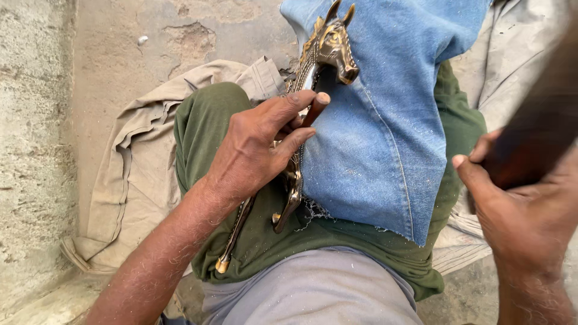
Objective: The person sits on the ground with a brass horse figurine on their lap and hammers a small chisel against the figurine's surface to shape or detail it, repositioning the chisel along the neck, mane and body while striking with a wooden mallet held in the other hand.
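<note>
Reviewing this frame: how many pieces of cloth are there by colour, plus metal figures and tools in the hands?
Blue denim cloth: 1
Green cloth: 1
Beige cloth: 1
Brass horse figure, steadied by the left hand: 1
Thin brown tool in the left hand: 1
Dark blurred handle in the right hand: 1
Total: 6

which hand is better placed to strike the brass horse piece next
Probably the right hand: it is raised off to the side, gripping a dark wooden handle, apart from the work. The left hand is busy, pressing a slim tool against the brass horse piece on the blue denim cloth.
</note>
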A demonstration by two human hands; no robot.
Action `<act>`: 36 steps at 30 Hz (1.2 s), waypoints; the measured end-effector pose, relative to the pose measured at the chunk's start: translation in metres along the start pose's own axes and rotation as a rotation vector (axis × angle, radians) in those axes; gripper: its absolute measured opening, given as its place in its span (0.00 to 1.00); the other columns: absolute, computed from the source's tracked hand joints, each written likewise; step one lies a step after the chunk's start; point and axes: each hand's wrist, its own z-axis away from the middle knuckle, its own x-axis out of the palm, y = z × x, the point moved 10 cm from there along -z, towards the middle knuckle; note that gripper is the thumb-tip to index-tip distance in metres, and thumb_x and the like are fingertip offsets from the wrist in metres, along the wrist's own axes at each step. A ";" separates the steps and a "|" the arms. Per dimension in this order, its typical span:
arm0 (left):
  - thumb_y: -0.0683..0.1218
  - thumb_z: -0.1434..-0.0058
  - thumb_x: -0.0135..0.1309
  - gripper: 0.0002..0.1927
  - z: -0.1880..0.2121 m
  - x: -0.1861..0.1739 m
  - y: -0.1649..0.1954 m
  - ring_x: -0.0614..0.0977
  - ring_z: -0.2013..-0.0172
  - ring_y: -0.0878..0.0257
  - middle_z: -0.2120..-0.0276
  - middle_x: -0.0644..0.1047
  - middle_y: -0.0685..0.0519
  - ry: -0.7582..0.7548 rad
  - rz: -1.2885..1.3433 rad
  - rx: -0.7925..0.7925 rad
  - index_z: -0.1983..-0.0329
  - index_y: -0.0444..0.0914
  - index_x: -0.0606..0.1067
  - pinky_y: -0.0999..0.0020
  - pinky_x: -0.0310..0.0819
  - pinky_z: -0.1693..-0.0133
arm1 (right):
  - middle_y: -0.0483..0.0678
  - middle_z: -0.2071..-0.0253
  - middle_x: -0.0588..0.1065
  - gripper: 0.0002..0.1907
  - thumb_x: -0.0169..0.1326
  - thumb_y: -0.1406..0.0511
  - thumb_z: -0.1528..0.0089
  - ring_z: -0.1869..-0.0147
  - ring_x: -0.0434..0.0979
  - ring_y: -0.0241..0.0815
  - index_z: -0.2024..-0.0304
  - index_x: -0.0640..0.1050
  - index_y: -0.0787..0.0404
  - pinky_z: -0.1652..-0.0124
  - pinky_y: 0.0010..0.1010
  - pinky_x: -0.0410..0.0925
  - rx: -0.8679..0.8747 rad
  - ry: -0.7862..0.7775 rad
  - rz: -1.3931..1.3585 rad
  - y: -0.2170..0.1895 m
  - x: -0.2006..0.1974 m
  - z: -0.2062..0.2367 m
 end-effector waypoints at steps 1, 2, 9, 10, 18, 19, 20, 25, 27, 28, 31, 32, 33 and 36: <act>0.44 0.33 0.62 0.24 0.001 0.001 0.000 0.87 0.61 0.59 0.56 0.80 0.50 -0.003 -0.039 -0.008 0.34 0.45 0.71 0.67 0.84 0.59 | 0.45 0.58 0.74 0.18 0.61 0.81 0.37 0.53 0.78 0.36 0.50 0.72 0.63 0.53 0.30 0.75 0.039 0.033 -0.165 0.009 0.000 0.008; 0.44 0.32 0.62 0.23 0.003 0.002 0.001 0.86 0.62 0.58 0.58 0.80 0.50 -0.005 -0.080 -0.009 0.34 0.46 0.72 0.66 0.83 0.61 | 0.47 0.59 0.74 0.17 0.62 0.83 0.35 0.53 0.77 0.36 0.52 0.72 0.64 0.51 0.29 0.73 0.004 0.029 -0.242 0.009 0.002 0.013; 0.45 0.32 0.62 0.25 0.002 0.003 0.007 0.83 0.65 0.55 0.61 0.78 0.48 0.043 -0.185 0.058 0.34 0.45 0.68 0.62 0.79 0.64 | 0.58 0.66 0.78 0.20 0.67 0.80 0.55 0.62 0.80 0.55 0.61 0.77 0.70 0.65 0.43 0.72 -0.335 -0.170 0.892 -0.028 0.025 0.006; 0.45 0.32 0.62 0.24 0.003 0.004 0.005 0.84 0.66 0.56 0.62 0.78 0.49 0.023 -0.164 0.032 0.34 0.46 0.70 0.62 0.79 0.64 | 0.57 0.65 0.78 0.20 0.67 0.80 0.51 0.62 0.80 0.51 0.57 0.77 0.71 0.63 0.40 0.73 -0.298 -0.137 0.753 -0.030 0.021 0.005; 0.43 0.34 0.60 0.21 -0.005 0.005 0.009 0.86 0.62 0.57 0.57 0.80 0.51 -0.054 -0.021 0.052 0.38 0.46 0.74 0.65 0.82 0.60 | 0.49 0.66 0.77 0.11 0.67 0.74 0.35 0.67 0.78 0.39 0.57 0.76 0.66 0.64 0.28 0.72 0.027 -0.043 0.243 0.000 0.000 0.010; 0.42 0.34 0.61 0.21 -0.006 0.005 0.011 0.85 0.62 0.57 0.57 0.80 0.51 -0.055 -0.035 0.069 0.38 0.47 0.74 0.65 0.81 0.60 | 0.51 0.68 0.77 0.11 0.68 0.75 0.35 0.69 0.78 0.41 0.58 0.76 0.68 0.65 0.29 0.71 0.017 -0.113 0.448 0.002 0.004 0.009; 0.42 0.34 0.61 0.21 -0.007 0.005 0.014 0.85 0.61 0.58 0.58 0.80 0.52 -0.056 -0.048 0.082 0.38 0.47 0.74 0.65 0.81 0.60 | 0.52 0.71 0.77 0.12 0.69 0.75 0.39 0.72 0.78 0.43 0.58 0.77 0.68 0.66 0.32 0.71 0.063 -0.203 0.677 0.013 0.008 0.007; 0.41 0.34 0.65 0.23 0.010 -0.018 -0.012 0.83 0.63 0.71 0.62 0.80 0.57 0.116 0.218 -0.143 0.37 0.45 0.74 0.74 0.86 0.59 | 0.51 0.62 0.75 0.14 0.61 0.81 0.42 0.58 0.76 0.39 0.58 0.74 0.66 0.57 0.28 0.72 0.117 0.051 -0.015 0.018 -0.014 0.026; 0.39 0.33 0.65 0.25 0.021 -0.040 -0.030 0.83 0.59 0.74 0.59 0.79 0.57 0.253 0.311 -0.189 0.34 0.41 0.72 0.75 0.87 0.55 | 0.52 0.59 0.75 0.15 0.61 0.83 0.38 0.54 0.76 0.40 0.56 0.72 0.66 0.50 0.30 0.74 0.025 0.123 -0.217 0.015 -0.016 0.043; 0.39 0.34 0.65 0.26 0.024 -0.042 -0.042 0.81 0.61 0.74 0.61 0.78 0.57 0.255 0.340 -0.232 0.35 0.39 0.72 0.76 0.84 0.56 | 0.53 0.59 0.75 0.16 0.60 0.84 0.36 0.53 0.77 0.40 0.55 0.71 0.66 0.47 0.31 0.75 -0.017 0.152 -0.307 0.017 -0.015 0.048; 0.38 0.38 0.66 0.28 0.031 -0.038 -0.072 0.78 0.63 0.73 0.64 0.77 0.57 0.250 0.436 -0.343 0.35 0.35 0.71 0.78 0.78 0.59 | 0.54 0.58 0.75 0.20 0.60 0.83 0.37 0.51 0.78 0.41 0.49 0.69 0.64 0.44 0.36 0.76 -0.027 0.137 -0.482 0.039 0.000 0.055; 0.38 0.38 0.65 0.28 0.034 -0.033 -0.078 0.79 0.63 0.73 0.63 0.77 0.57 0.237 0.477 -0.366 0.35 0.35 0.71 0.78 0.78 0.59 | 0.55 0.57 0.74 0.20 0.60 0.83 0.37 0.50 0.78 0.42 0.49 0.69 0.65 0.42 0.38 0.76 -0.002 0.099 -0.527 0.050 0.010 0.054; 0.38 0.39 0.65 0.29 0.035 -0.027 -0.083 0.79 0.62 0.73 0.63 0.78 0.57 0.223 0.521 -0.392 0.35 0.35 0.71 0.79 0.78 0.59 | 0.56 0.56 0.74 0.19 0.59 0.83 0.37 0.49 0.78 0.43 0.50 0.69 0.65 0.41 0.40 0.76 0.008 0.083 -0.549 0.057 0.014 0.054; 0.38 0.38 0.63 0.28 0.036 -0.012 -0.080 0.79 0.60 0.74 0.60 0.77 0.58 0.229 0.604 -0.388 0.34 0.37 0.72 0.79 0.79 0.58 | 0.57 0.56 0.74 0.18 0.59 0.84 0.37 0.50 0.77 0.45 0.53 0.69 0.66 0.41 0.44 0.76 0.026 0.070 -0.576 0.073 0.016 0.054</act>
